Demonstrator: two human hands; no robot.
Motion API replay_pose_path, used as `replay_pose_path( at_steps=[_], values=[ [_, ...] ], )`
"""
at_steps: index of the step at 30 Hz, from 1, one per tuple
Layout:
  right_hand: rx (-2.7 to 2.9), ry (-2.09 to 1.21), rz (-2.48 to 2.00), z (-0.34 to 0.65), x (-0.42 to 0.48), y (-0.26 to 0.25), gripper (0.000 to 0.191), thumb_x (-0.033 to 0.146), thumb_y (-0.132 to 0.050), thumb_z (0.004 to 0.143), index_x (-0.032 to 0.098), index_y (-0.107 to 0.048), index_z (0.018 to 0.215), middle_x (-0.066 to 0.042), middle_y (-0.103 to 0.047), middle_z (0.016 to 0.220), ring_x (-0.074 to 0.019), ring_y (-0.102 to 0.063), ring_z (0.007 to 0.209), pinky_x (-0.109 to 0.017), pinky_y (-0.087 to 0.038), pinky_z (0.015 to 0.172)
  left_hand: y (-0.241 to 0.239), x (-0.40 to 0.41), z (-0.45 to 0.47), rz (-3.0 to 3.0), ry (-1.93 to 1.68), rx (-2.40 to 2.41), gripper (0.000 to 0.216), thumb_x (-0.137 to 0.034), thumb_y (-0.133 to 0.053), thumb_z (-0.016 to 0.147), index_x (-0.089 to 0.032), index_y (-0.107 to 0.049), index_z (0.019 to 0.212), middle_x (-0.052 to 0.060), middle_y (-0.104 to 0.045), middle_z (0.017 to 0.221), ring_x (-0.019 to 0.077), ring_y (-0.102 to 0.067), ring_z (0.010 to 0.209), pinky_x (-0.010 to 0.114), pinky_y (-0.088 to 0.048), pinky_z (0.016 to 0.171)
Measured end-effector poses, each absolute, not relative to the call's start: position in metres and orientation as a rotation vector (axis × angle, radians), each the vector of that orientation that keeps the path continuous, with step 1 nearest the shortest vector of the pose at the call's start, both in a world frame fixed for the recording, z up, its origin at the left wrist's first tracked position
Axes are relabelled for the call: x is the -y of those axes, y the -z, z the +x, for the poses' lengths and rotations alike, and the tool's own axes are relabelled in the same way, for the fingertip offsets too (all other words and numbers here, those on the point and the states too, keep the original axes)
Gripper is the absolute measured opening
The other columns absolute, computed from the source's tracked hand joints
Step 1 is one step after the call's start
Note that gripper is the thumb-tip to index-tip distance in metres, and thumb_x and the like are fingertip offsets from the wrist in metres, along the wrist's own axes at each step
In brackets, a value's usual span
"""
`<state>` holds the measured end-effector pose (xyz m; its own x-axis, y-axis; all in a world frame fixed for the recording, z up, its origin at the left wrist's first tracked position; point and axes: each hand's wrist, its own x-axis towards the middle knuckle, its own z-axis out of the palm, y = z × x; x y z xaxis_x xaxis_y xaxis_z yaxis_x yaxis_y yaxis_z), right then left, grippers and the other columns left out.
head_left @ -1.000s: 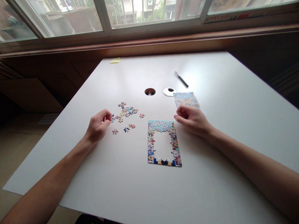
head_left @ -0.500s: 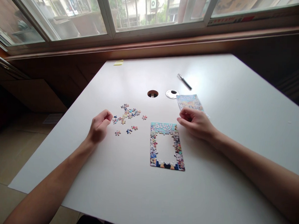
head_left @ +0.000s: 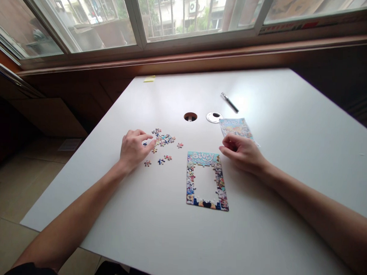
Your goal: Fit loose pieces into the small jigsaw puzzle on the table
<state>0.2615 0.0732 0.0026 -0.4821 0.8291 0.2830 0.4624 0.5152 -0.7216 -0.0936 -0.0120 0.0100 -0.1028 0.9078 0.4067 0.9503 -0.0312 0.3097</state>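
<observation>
A jigsaw puzzle (head_left: 207, 180) lies on the white table (head_left: 173, 234), its colourful border joined and its middle bare. Several loose pieces (head_left: 163, 140) are scattered to its left. My left hand (head_left: 134, 148) rests at the edge of that scatter, fingers stretched out over the nearest pieces. My right hand (head_left: 242, 153) lies curled on the table just right of the puzzle's top corner; I cannot make out anything in it. A printed picture card (head_left: 236, 127) lies right behind it.
A pen (head_left: 229, 102) lies further back on the table. A round cable hole (head_left: 190, 116) and its loose silver cover (head_left: 214, 117) sit behind the pieces. A yellow note (head_left: 149, 78) lies at the far edge, under the window sill.
My left hand has uncurled and reached right into the loose pieces. My right hand has stayed in place. The camera has shifted slightly.
</observation>
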Motion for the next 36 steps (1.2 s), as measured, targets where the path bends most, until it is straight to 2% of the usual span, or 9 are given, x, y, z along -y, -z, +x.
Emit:
replay_pose_path(
  at_steps=[6, 9, 12, 15, 18, 22, 28, 36],
  values=[
    [2.124, -0.756, -1.033, 0.261, -0.073, -0.003, 0.021, 0.028, -0.062, 0.080, 0.022, -0.046, 0.067, 0.004, -0.042, 0.059, -0.0126, -0.038, 0.055, -0.030, -0.032, 0.055, -0.020, 0.004, -0.089, -2.130, 0.633, 2.209, 0.015, -0.037, -0.068, 0.083, -0.025, -0.075, 0.079, 0.006, -0.070, 0.093, 0.0287, -0.057, 0.097, 0.042, -0.036, 0.089],
    [2.118, -0.759, -1.024, 0.261, -0.075, 0.000, 0.021, 0.028, -0.062, 0.080, 0.022, -0.046, 0.068, 0.004, -0.043, 0.059, -0.0121, -0.038, 0.055, -0.030, -0.031, 0.055, -0.031, 0.002, -0.091, -2.217, 0.689, 2.334, 0.011, -0.032, -0.072, 0.077, -0.021, -0.071, 0.074, 0.005, -0.068, 0.085, 0.0240, -0.059, 0.086, 0.038, -0.040, 0.080],
    [2.109, -0.760, -1.018, 0.260, -0.075, -0.001, 0.020, 0.026, -0.062, 0.081, 0.021, -0.047, 0.069, 0.004, -0.042, 0.059, -0.0116, -0.037, 0.055, -0.030, -0.031, 0.055, -0.045, 0.003, -0.080, -2.419, 1.056, 2.511, 0.013, -0.030, -0.071, 0.078, -0.019, -0.068, 0.084, 0.003, -0.066, 0.079, 0.0176, -0.060, 0.073, 0.032, -0.045, 0.068],
    [2.134, -0.761, -0.950, 0.255, -0.066, -0.010, 0.020, 0.023, -0.062, 0.082, 0.021, -0.046, 0.070, 0.004, -0.042, 0.059, -0.0111, -0.037, 0.054, -0.030, -0.030, 0.053, -0.053, 0.009, -0.049, -2.634, 1.628, 2.583, 0.024, -0.030, -0.074, 0.078, -0.018, -0.070, 0.099, 0.005, -0.070, 0.089, 0.0159, -0.065, 0.076, 0.030, -0.052, 0.068],
    [2.196, -0.867, -0.831, 0.245, -0.049, -0.023, 0.018, 0.026, -0.062, 0.085, 0.022, -0.049, 0.074, 0.005, -0.044, 0.059, -0.0104, -0.038, 0.054, -0.028, -0.032, 0.051, -0.052, 0.016, -0.010, -2.739, 2.049, 2.572, 0.021, -0.027, -0.076, 0.077, -0.015, -0.071, 0.093, 0.007, -0.072, 0.087, 0.0169, -0.070, 0.077, 0.034, -0.058, 0.077],
    [2.237, -0.966, -0.732, 0.232, -0.030, -0.030, 0.012, 0.031, -0.065, 0.086, 0.020, -0.061, 0.087, 0.000, -0.062, 0.072, -0.0122, -0.055, 0.063, -0.027, -0.046, 0.056, -0.043, 0.022, 0.022, -2.617, 2.394, 2.617, 0.021, -0.027, -0.079, 0.076, -0.014, -0.067, 0.087, 0.007, -0.074, 0.079, 0.0188, -0.073, 0.075, 0.038, -0.061, 0.078],
    [2.108, -0.947, -0.774, 0.227, -0.025, -0.024, 0.010, 0.028, -0.067, 0.086, 0.019, -0.064, 0.089, -0.002, -0.067, 0.076, -0.0128, -0.060, 0.065, -0.027, -0.051, 0.058, -0.035, 0.024, 0.024, -2.539, 2.415, 2.705, 0.025, -0.031, -0.080, 0.077, -0.012, -0.066, 0.086, 0.011, -0.076, 0.083, 0.0215, -0.075, 0.079, 0.037, -0.061, 0.077],
    [2.134, -0.812, -0.709, 0.225, -0.025, -0.021, 0.005, 0.019, -0.067, 0.083, 0.017, -0.067, 0.087, -0.001, -0.067, 0.076, -0.0112, -0.060, 0.062, -0.024, -0.051, 0.055, -0.032, 0.023, 0.022, -2.647, 2.331, 2.707, 0.025, -0.032, -0.076, 0.082, -0.011, -0.066, 0.091, 0.012, -0.076, 0.088, 0.0212, -0.075, 0.081, 0.034, -0.061, 0.077]
  ],
)
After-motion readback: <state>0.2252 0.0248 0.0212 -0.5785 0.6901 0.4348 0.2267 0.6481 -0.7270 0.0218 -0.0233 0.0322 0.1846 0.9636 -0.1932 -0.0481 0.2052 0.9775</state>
